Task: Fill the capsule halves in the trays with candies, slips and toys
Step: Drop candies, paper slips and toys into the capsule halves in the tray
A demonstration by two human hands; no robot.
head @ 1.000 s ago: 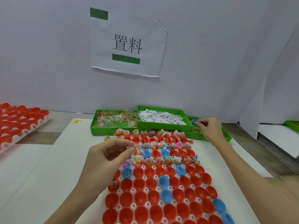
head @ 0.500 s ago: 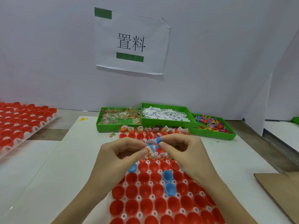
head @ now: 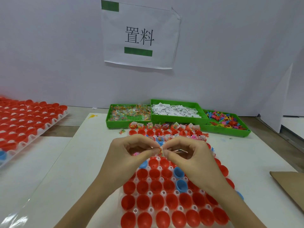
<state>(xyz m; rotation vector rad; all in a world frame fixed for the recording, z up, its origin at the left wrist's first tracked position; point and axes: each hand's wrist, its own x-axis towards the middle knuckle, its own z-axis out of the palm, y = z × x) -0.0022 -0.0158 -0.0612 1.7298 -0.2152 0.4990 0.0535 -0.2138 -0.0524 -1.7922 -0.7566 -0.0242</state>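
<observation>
A white tray (head: 148, 193) of red and blue capsule halves lies in front of me. Its far rows hold candies, slips and toys; its near rows are empty cups. My left hand (head: 131, 155) and my right hand (head: 189, 155) meet above the tray's middle. Both pinch a small candy packet (head: 161, 151) between thumb and fingertips. Behind the tray stand three green bins: candies (head: 130, 111), paper slips (head: 176, 109) and coloured toys (head: 225, 119).
A second tray of red capsule halves (head: 28, 119) lies at the left. A cardboard sheet (head: 289, 186) sits at the right edge. A loose candy packet (head: 122, 131) lies by the candy bin. A paper sign (head: 139, 35) hangs on the white wall.
My right hand came back from the toy bin to meet my left hand over the tray. Both now pinch the candy packet; a blue piece seen at the fingertips half a second ago is no longer visible.
</observation>
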